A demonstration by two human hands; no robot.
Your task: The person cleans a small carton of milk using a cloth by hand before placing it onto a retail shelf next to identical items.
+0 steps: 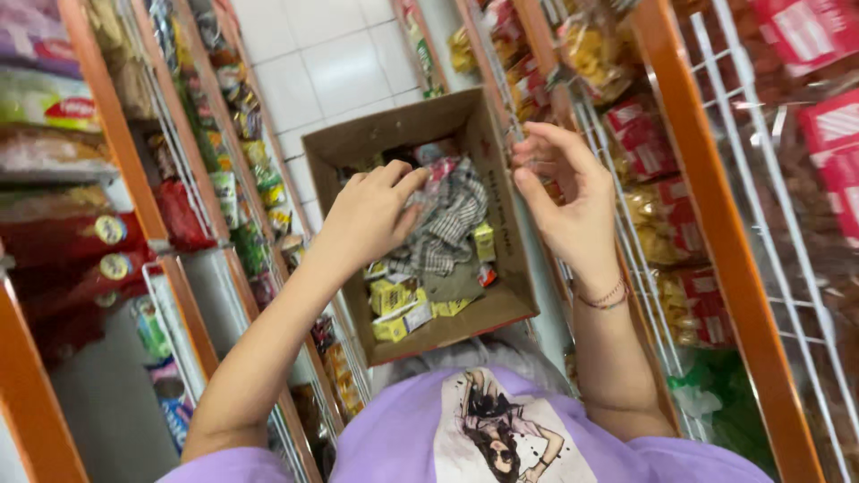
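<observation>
1. Head view looks down at an open cardboard box [501, 268] resting against the person's purple shirt [403, 438] in a narrow shop aisle.
2. Left hand [371, 215] reaches into the box from its left wall, fingers curled together and touching a checked grey cloth [447, 224] near the box's middle; whether the fingers pinch the cloth cannot be told.
3. Right hand [568, 197] hovers at the box's right wall, fingers spread apart and empty, close to the wire rack [626, 268] just beyond that wall.
4. Progress, as judged: the box is still partly filled. Small yellow packets [394, 300] lie in its near corner below the cloth, one more beside the cloth, with a pink wrapper [438, 165] at the far end. Bare cardboard floor shows along the near wall, so some contents appear already out; the rest remains.
5. Edges: the box's four upright walls hem in the left hand; its right wall nearly touches the rack.
6. Open room: orange shelf frames [689, 179] stocked with snack bags [644, 134] close both sides of the box. Free space lies only above it and toward the white tiled floor [313, 63] beyond its far wall.
</observation>
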